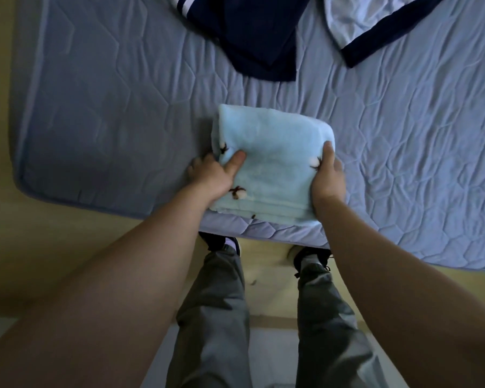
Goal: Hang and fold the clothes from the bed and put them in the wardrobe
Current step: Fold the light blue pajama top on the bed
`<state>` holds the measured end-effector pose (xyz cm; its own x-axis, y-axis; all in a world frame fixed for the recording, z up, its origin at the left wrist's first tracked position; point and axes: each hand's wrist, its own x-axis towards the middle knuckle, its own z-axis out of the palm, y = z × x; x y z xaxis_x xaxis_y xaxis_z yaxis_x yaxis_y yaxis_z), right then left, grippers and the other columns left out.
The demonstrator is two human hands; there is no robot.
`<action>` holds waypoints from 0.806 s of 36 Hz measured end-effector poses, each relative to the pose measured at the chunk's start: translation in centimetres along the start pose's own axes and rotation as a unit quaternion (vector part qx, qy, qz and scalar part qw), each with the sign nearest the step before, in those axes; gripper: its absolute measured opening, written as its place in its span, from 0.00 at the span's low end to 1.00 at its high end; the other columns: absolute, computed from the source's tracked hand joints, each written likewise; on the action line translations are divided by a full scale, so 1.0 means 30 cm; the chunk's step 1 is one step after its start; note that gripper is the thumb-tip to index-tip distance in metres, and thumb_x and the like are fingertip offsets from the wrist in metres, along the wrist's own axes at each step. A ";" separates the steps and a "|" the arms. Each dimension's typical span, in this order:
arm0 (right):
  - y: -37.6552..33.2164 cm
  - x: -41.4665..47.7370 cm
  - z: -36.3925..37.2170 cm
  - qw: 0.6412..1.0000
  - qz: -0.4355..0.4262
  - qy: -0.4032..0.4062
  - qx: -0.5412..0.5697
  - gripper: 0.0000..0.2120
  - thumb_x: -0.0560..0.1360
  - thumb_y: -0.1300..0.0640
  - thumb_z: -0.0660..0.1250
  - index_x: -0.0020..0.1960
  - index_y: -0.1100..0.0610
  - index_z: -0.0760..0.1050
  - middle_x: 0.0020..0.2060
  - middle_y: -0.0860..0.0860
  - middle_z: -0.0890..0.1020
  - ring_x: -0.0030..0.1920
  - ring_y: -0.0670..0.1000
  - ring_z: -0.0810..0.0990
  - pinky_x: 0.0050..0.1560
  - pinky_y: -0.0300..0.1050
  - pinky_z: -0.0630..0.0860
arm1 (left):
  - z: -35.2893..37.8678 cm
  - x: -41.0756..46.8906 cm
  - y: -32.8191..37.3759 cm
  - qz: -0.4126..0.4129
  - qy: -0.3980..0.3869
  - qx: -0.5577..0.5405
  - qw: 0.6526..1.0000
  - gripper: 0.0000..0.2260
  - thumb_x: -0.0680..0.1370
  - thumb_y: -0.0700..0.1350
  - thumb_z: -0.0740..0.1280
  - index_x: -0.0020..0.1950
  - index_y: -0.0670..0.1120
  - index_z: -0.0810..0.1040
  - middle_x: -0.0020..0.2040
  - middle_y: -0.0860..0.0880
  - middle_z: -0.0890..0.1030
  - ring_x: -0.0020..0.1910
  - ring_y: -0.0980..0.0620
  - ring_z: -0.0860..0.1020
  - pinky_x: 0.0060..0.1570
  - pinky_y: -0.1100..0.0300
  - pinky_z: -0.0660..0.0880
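Left hand [214, 176], right hand [327, 176] gripping folded blue cloth [275, 147], navy garment [249, 32] beyond, perhaps trousers

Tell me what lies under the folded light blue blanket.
The quilted mattress lies under the blanket. Left hand and right hand grip its sides; anything tucked beneath is covered.

One view only: head cam worn by the person, wide-angle, edges bowed. It faces fwd & steeply down, nearly straight over the near edge of the bed [109, 107]. Close range: forearms [140, 261] run up from the bottom corners to left hand [216, 175] & right hand [326, 177], both gripping the folded blue cloth [275, 152] at ctr frame. Trousers [213, 317], shoes [308, 254] & floor [67, 247] fill the bottom.
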<state>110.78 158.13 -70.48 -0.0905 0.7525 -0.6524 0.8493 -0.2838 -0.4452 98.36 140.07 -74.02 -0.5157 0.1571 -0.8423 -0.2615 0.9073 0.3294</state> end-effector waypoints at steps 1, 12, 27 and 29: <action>0.009 0.016 -0.002 1.000 -0.003 0.001 0.001 0.26 0.78 0.30 0.52 0.63 0.45 0.75 0.47 0.41 0.77 0.54 0.48 0.73 0.55 0.44 0.62 | 0.004 0.002 0.004 0.001 -0.001 0.015 1.000 0.42 0.75 0.73 0.56 0.76 0.42 0.65 0.73 0.34 0.66 0.73 0.36 0.64 0.73 0.47 0.60; 0.075 0.163 0.003 1.000 -0.011 0.012 -0.017 0.33 0.79 0.31 0.49 0.69 0.52 0.75 0.66 0.57 0.78 0.66 0.59 0.74 0.66 0.51 0.67 | 0.076 0.022 0.034 -0.008 -0.061 -0.146 0.987 0.48 0.64 0.75 0.68 0.71 0.41 0.68 0.68 0.46 0.76 0.65 0.45 0.76 0.63 0.56 0.72; -0.111 -0.054 -0.217 0.991 0.085 -0.098 0.023 0.32 0.67 0.25 0.57 0.60 0.44 0.78 0.55 0.50 0.83 0.56 0.54 0.79 0.66 0.55 0.72 | -0.086 -0.284 0.142 0.010 -0.087 -0.228 0.970 0.30 0.69 0.72 0.68 0.59 0.50 0.81 0.53 0.52 0.84 0.56 0.49 0.83 0.53 0.57 0.80; -0.183 -0.194 -0.315 0.988 0.081 -0.131 0.032 0.29 0.64 0.23 0.58 0.52 0.42 0.77 0.51 0.48 0.82 0.54 0.53 0.80 0.65 0.57 0.73 | -0.200 -0.448 0.163 0.039 -0.065 -0.199 0.977 0.30 0.71 0.72 0.66 0.63 0.52 0.79 0.58 0.53 0.83 0.59 0.51 0.80 0.59 0.56 0.77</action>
<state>111.56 160.93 -58.44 -0.0939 0.5172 -0.8507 0.8297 -0.4316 -0.3540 99.10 140.05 -58.53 -0.4461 0.2908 -0.8464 -0.5358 0.6708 0.5128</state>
